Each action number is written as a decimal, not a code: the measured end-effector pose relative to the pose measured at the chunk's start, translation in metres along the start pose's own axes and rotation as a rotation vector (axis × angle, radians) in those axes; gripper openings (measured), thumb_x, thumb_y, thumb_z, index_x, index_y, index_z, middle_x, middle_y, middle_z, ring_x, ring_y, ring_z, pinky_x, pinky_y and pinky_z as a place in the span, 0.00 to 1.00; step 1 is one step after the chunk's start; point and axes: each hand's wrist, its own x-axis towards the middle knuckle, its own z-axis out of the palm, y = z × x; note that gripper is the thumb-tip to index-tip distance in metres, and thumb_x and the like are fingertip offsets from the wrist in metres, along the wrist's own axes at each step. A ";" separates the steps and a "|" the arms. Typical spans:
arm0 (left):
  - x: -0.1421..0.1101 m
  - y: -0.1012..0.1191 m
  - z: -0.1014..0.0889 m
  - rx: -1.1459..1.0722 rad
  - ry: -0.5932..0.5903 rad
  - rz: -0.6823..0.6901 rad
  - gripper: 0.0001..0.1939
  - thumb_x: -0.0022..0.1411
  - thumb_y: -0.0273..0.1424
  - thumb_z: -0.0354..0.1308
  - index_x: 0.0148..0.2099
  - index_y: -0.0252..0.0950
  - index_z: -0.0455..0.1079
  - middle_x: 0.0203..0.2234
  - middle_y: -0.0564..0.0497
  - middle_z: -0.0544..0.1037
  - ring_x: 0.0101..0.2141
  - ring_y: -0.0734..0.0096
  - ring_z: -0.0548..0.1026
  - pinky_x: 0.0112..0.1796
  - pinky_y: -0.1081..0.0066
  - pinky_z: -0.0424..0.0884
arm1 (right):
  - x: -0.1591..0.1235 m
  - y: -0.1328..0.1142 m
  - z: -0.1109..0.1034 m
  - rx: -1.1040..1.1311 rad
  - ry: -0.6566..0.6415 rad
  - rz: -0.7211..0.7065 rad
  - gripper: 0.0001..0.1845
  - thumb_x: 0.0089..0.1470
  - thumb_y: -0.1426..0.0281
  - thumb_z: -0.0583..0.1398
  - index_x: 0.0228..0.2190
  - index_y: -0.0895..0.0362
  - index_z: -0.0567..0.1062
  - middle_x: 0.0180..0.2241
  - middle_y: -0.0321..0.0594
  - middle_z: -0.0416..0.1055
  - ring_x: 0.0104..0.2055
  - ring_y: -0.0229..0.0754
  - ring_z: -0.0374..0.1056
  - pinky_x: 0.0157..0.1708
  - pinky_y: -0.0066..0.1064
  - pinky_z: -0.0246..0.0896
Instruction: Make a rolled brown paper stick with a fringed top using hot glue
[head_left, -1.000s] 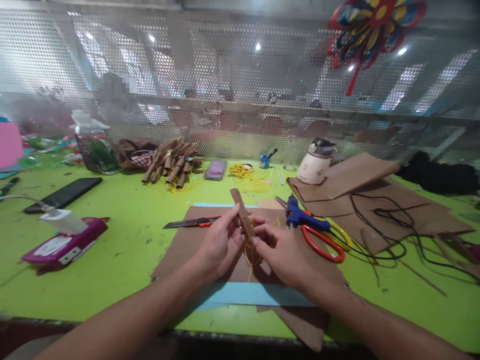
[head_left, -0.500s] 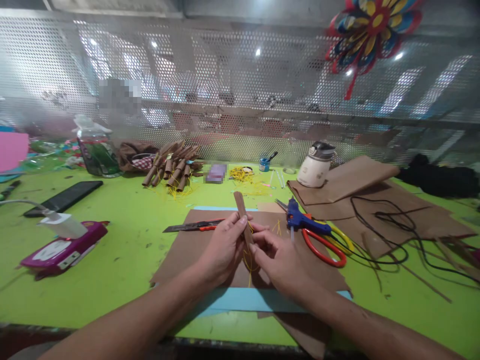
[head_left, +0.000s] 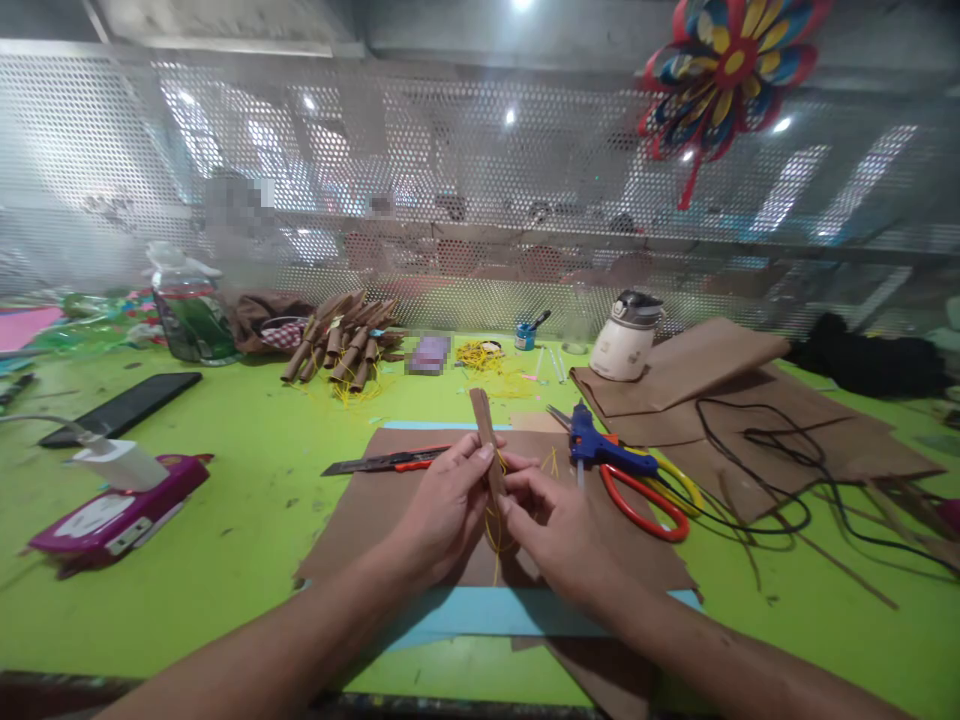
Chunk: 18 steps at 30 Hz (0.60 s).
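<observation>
Seemingly closed, left hand (head_left: 448, 495) and right hand (head_left: 553, 522) pinch brown strip (head_left: 482, 416).

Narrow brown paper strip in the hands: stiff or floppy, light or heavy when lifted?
Probably fairly stiff: the narrow brown paper strip projects straight beyond the left fingers. Likely light, being slim paper. Thin yellow string looped below it may snag.

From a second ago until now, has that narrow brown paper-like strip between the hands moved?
Yes, slightly: the narrow brown paper-like strip has its top end swung rightward, closer to the unmoved blue plastic glue gun.
</observation>
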 end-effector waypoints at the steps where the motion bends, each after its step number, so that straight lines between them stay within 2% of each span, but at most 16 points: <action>1: 0.000 -0.001 -0.001 -0.005 0.002 -0.006 0.05 0.63 0.25 0.52 0.42 0.33 0.63 0.35 0.40 0.79 0.36 0.60 0.79 0.40 0.60 0.74 | -0.001 0.000 0.001 -0.021 0.004 -0.015 0.07 0.53 0.71 0.57 0.30 0.60 0.75 0.34 0.45 0.76 0.26 0.38 0.68 0.27 0.29 0.64; 6: 0.001 -0.001 -0.005 -0.040 -0.032 -0.016 0.07 0.61 0.26 0.56 0.42 0.34 0.63 0.35 0.41 0.79 0.35 0.58 0.79 0.39 0.59 0.74 | -0.003 0.004 0.004 -0.165 0.059 -0.110 0.06 0.52 0.72 0.57 0.30 0.59 0.75 0.30 0.43 0.76 0.26 0.39 0.68 0.26 0.28 0.61; 10: 0.002 0.001 -0.005 -0.057 -0.058 -0.007 0.06 0.60 0.27 0.56 0.41 0.33 0.64 0.34 0.41 0.79 0.36 0.57 0.79 0.38 0.59 0.75 | -0.003 0.006 0.004 -0.272 0.082 -0.176 0.05 0.52 0.72 0.56 0.29 0.58 0.73 0.24 0.39 0.72 0.23 0.37 0.65 0.23 0.27 0.57; 13: 0.003 0.003 -0.006 -0.052 -0.050 -0.003 0.05 0.62 0.29 0.54 0.40 0.33 0.65 0.30 0.43 0.79 0.35 0.57 0.78 0.35 0.60 0.75 | -0.006 0.004 0.001 -0.346 0.033 -0.201 0.06 0.53 0.72 0.56 0.28 0.58 0.73 0.25 0.39 0.72 0.25 0.38 0.65 0.24 0.29 0.56; 16: 0.003 0.007 -0.008 -0.069 -0.051 -0.023 0.07 0.65 0.30 0.50 0.39 0.32 0.67 0.27 0.44 0.78 0.35 0.59 0.78 0.36 0.63 0.73 | -0.012 -0.007 -0.004 -0.364 -0.046 -0.216 0.06 0.54 0.72 0.57 0.27 0.58 0.73 0.24 0.38 0.71 0.25 0.38 0.65 0.25 0.28 0.55; 18: 0.003 0.009 -0.009 -0.072 -0.061 -0.038 0.09 0.66 0.30 0.48 0.38 0.31 0.67 0.25 0.45 0.77 0.33 0.61 0.78 0.36 0.65 0.72 | -0.016 -0.016 -0.009 -0.358 -0.051 -0.241 0.09 0.54 0.72 0.57 0.24 0.57 0.72 0.21 0.36 0.69 0.23 0.36 0.63 0.23 0.27 0.53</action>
